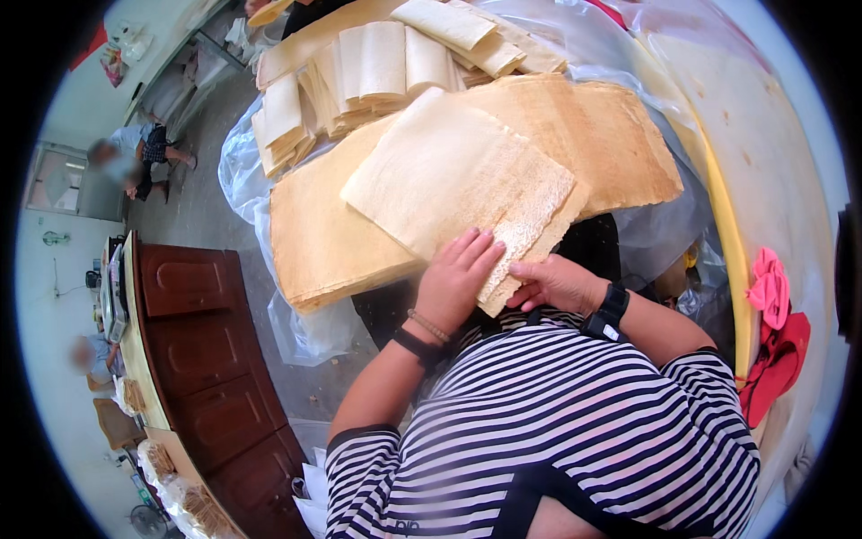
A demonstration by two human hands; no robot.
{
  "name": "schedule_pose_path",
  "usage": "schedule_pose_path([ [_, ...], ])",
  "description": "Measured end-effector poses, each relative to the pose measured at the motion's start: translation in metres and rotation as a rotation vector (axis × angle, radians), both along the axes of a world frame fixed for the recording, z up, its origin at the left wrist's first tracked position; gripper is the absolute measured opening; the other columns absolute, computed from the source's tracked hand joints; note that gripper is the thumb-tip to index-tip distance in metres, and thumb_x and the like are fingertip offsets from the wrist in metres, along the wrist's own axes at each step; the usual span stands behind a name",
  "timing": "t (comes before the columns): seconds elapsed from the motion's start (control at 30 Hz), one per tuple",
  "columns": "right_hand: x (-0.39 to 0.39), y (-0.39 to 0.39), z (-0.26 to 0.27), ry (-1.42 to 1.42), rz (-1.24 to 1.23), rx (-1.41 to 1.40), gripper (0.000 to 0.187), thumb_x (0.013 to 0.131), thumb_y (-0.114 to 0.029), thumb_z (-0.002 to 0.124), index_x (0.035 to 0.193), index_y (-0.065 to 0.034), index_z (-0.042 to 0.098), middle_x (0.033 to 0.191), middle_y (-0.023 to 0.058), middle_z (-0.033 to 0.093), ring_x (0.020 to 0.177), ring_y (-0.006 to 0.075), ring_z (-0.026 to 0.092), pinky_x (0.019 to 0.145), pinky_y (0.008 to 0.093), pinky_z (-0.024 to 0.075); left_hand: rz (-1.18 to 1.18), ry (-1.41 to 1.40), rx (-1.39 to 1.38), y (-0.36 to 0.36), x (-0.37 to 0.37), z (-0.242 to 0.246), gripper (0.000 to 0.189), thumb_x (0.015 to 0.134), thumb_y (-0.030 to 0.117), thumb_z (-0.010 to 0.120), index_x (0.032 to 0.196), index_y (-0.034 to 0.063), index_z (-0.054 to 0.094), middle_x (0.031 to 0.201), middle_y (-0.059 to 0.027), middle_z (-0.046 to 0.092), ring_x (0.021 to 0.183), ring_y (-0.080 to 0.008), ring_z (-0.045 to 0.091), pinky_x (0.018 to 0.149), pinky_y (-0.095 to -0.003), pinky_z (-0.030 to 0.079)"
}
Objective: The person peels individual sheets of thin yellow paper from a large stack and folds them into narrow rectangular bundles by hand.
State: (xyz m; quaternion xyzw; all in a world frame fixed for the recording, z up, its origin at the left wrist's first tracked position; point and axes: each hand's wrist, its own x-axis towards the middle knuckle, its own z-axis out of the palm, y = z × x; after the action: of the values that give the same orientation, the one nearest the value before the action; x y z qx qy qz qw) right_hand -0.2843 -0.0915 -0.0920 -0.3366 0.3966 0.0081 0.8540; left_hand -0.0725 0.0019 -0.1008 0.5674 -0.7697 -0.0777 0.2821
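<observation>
Two thin beige sheets with rough edges, the upper sheet nearly covering the other, lie slantwise over larger stacks. My left hand rests with its fingers flat on the upper sheet near its close edge. At the sheets' near corner, my right hand pinches the edge between thumb and fingers. Beneath, one tan stack reaches to the left and a browner stack to the right. Folded pale sheets stand in a row beyond them, with more folded bundles lying beside that row.
Clear plastic sheeting hangs around the work surface. Left stands a dark red wooden cabinet with bagged goods on top. Two people are farther left. At right lie a pink cloth and a red item. Part of another person shows at the top.
</observation>
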Motion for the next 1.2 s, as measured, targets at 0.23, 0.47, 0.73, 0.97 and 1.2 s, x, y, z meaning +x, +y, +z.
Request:
schedule_pose_path([
  [0.23, 0.001, -0.014, 0.023, -0.217, 0.164, -1.044, 0.037, 0.091, -0.009, 0.071, 0.128, -0.0037, 0.067, 0.127, 0.0122, 0.069, 0.111, 0.023, 0.067, 0.099, 0.0337, 0.0515, 0.268, 0.756, 0.227, 0.013, 0.05, -0.009, 0.027, 0.1, 0.011, 0.061, 0.124, 0.0018, 0.067, 0.118, -0.0127, 0.072, 0.1, -0.0252, 0.07, 0.084, -0.0351, 0.055],
  [0.47, 0.057, -0.054, 0.04, 0.077, 0.327, -2.203, 0.044, 0.092, -0.037, 0.069, 0.133, -0.0205, 0.065, 0.151, 0.0108, 0.05, 0.145, 0.0338, 0.039, 0.12, 0.0492, 0.0285, 0.582, 1.306, 0.325, -0.01, 0.083, -0.02, 0.037, 0.099, 0.025, 0.065, 0.12, -0.0062, 0.067, 0.111, -0.0097, 0.072, 0.101, -0.021, 0.067, 0.086, -0.0344, 0.054],
  [0.73, 0.076, -0.065, 0.017, 0.305, 0.493, -2.184, 0.055, 0.092, -0.049, 0.064, 0.14, -0.0225, 0.058, 0.152, 0.0105, 0.048, 0.144, 0.0337, 0.039, 0.122, 0.0549, 0.0207, 0.656, 0.556, 0.475, -0.034, 0.106, -0.022, 0.043, 0.095, 0.033, 0.061, 0.109, -0.0073, 0.07, 0.094, -0.0237, 0.074, 0.087, -0.0333, 0.071, 0.079, -0.0407, 0.054],
  [0.97, 0.073, -0.067, -0.002, 0.283, 0.479, -2.182, 0.053, 0.092, -0.046, 0.066, 0.139, -0.023, 0.059, 0.149, 0.0111, 0.051, 0.14, 0.033, 0.043, 0.119, 0.0571, 0.0238, 0.74, 0.465, 0.551, -0.034, 0.097, -0.001, 0.046, 0.091, 0.034, 0.071, 0.117, -0.0036, 0.069, 0.095, -0.0186, 0.075, 0.085, -0.0314, 0.072, 0.077, -0.039, 0.056],
  [1.2, 0.07, -0.078, 0.003, 0.216, 0.51, -2.146, 0.05, 0.089, -0.042, 0.069, 0.135, -0.0225, 0.062, 0.144, 0.0112, 0.053, 0.133, 0.0333, 0.047, 0.111, 0.0533, 0.0337, 0.686, -0.336, 0.019, -0.03, 0.049, 0.043, 0.087, 0.077, 0.043, 0.081, 0.147, 0.0057, 0.045, 0.146, -0.0189, 0.051, 0.134, -0.0344, 0.05, 0.103, -0.0425, 0.044],
])
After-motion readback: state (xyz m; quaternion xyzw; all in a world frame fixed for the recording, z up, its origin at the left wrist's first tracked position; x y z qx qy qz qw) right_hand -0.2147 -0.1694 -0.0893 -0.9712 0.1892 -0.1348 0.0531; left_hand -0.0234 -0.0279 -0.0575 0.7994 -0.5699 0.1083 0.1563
